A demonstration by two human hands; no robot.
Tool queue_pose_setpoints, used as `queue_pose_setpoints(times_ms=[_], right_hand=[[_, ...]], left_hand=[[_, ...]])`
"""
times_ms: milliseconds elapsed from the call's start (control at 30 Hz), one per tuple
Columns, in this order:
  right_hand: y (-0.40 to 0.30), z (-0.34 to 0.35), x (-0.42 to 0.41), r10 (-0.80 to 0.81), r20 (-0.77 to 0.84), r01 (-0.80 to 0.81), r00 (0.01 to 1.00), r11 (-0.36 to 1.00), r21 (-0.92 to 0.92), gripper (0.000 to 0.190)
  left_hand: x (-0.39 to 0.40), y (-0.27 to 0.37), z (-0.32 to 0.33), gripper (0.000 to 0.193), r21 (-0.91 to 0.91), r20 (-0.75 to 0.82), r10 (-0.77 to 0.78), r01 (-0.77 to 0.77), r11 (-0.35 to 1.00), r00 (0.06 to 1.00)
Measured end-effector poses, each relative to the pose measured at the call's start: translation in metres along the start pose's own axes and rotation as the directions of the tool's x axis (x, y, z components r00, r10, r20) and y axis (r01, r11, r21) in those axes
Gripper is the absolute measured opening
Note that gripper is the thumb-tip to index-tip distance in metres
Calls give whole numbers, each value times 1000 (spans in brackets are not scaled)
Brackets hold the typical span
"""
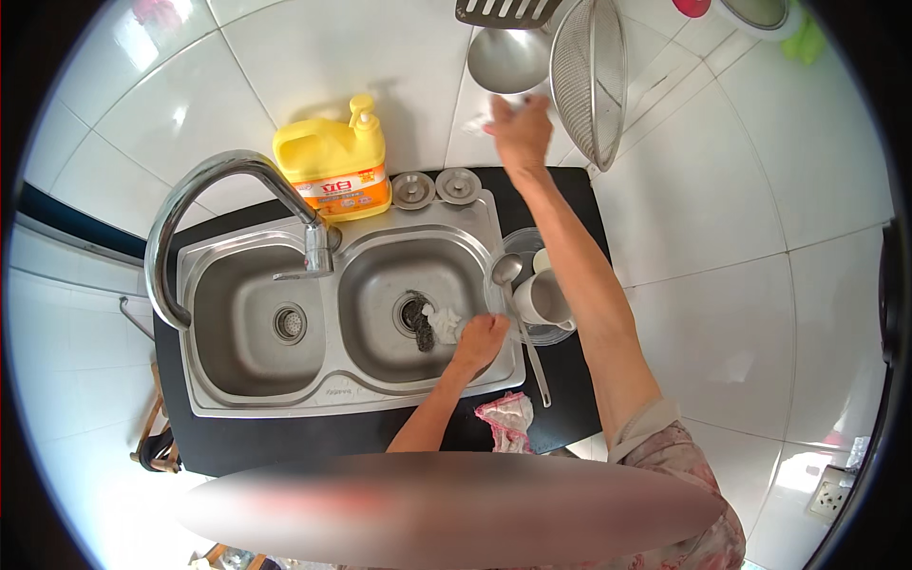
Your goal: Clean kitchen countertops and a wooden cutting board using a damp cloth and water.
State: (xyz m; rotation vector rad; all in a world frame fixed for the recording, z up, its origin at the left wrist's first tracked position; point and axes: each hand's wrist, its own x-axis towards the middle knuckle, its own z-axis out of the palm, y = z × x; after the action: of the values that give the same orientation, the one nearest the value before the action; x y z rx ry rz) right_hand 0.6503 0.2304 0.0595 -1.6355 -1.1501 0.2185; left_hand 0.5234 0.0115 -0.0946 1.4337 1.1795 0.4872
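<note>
My left hand [483, 340] is curled at the right rim of the right sink basin [370, 285], beside a clear plastic bowl [531, 242]. Its palm side is hidden. A crumpled white wad [443, 324] and a dark scrubber [424, 333] lie at the drain. My right hand [525, 132] is raised near the tiled wall, just below a hanging metal ladle [508, 60]. Motion blurs its fingers, and a whitish thing [476, 125] shows by the fingertips; whether I hold it is unclear. The bowl contains a white mug [545, 298], partly behind my right forearm.
A long-handled metal spoon [527, 335] leans across the bowl's edge. Near me lies a pink-edged cloth [509, 420]. Behind the sink stand a yellow detergent jug [335, 171] and two drain plugs [413, 190]. The faucet [235, 160] arches leftward; a mesh strainer [590, 85] hangs at right.
</note>
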Motion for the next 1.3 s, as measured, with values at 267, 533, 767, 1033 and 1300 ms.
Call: queue_pose_setpoints(times_ms=[267, 533, 767, 1033, 1300], right_hand=[[3, 25, -1, -492, 61, 491, 868, 837, -241, 36], [74, 91, -49, -339, 440, 528, 832, 728, -437, 32], [165, 88, 19, -425, 405, 580, 810, 684, -443, 55], [250, 79, 59, -543, 407, 677, 734, 629, -381, 29], [442, -130, 102, 130, 660, 669, 740, -43, -742, 33]], left_hand=[[13, 14, 13, 47, 24, 65, -43, 41, 999, 997], [2, -11, -6, 38, 237, 116, 104, -129, 963, 988], [33, -24, 73, 32, 216, 8, 261, -256, 942, 965], [43, -19, 62, 44, 35, 12, 8, -8, 999, 1000], [38, -41, 83, 13, 501, 40, 586, -524, 689, 809]])
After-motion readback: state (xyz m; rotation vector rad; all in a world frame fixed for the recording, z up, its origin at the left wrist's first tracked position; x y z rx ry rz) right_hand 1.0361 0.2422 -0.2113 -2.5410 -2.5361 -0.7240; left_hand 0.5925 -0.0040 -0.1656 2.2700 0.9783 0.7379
